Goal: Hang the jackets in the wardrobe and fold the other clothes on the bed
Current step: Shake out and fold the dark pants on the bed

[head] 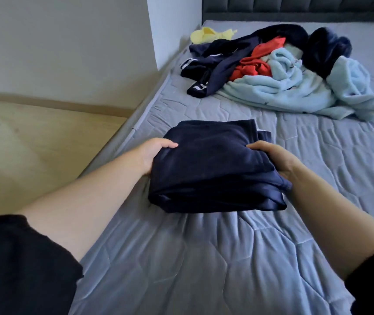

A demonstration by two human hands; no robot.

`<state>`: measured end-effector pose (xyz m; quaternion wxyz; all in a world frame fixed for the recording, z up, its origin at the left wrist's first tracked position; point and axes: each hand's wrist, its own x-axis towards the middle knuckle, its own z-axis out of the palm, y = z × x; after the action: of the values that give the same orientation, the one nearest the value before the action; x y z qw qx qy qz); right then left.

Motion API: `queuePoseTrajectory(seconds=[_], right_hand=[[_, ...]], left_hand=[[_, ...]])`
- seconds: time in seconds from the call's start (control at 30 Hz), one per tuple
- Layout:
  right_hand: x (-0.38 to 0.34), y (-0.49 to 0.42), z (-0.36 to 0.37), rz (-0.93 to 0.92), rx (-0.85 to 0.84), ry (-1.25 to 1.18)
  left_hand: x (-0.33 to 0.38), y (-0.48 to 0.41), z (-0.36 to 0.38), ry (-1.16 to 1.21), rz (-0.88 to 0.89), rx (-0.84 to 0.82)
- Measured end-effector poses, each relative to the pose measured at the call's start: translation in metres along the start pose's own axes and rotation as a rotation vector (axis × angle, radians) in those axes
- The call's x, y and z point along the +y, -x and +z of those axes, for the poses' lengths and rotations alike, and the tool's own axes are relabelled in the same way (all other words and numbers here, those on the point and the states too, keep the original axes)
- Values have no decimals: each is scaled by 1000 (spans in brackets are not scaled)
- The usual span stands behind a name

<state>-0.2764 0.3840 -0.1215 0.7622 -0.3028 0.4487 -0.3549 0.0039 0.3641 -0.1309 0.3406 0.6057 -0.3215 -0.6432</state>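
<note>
Navy folded fabric garment (211,169) is grasped at both sides by the left hand (156,155) and right hand (274,160), near on the grey quilted bed (204,258); mixed unfolded clothes (283,83) are heaped far right.

A bed (204,258) with a quilted grey-blue cover lies under both hands and runs on ahead of them. Far beyond the right hand (274,158), a dark padded headboard (295,6) with upright channels closes its far end. Left of the left hand (156,155), past the mattress edge, is a pale wood-look floor (33,144). Beyond it rises a plain off-white wall (68,42) with a low skirting board (56,103). Ahead-left of the hands the wall turns a corner; that brighter white face (174,23) meets the bed's head. The light is soft and even.
</note>
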Motion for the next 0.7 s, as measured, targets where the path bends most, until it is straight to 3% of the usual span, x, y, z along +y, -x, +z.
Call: queuePoseTrajectory(seconds=[0.27,0.47,0.57,0.7], right_hand=[[-96,63,117,68,256,42],[-196,119,226,65,220,62],[-233,143,288,110,195,50],[-263,167,381,217,165,54]], left_hand=[[51,77,-8,-6,-251,11],[122,193,-30,432,-325,-164],[171,255,-68,616,-283,-158],[229,336,-140,743,-267,-20]])
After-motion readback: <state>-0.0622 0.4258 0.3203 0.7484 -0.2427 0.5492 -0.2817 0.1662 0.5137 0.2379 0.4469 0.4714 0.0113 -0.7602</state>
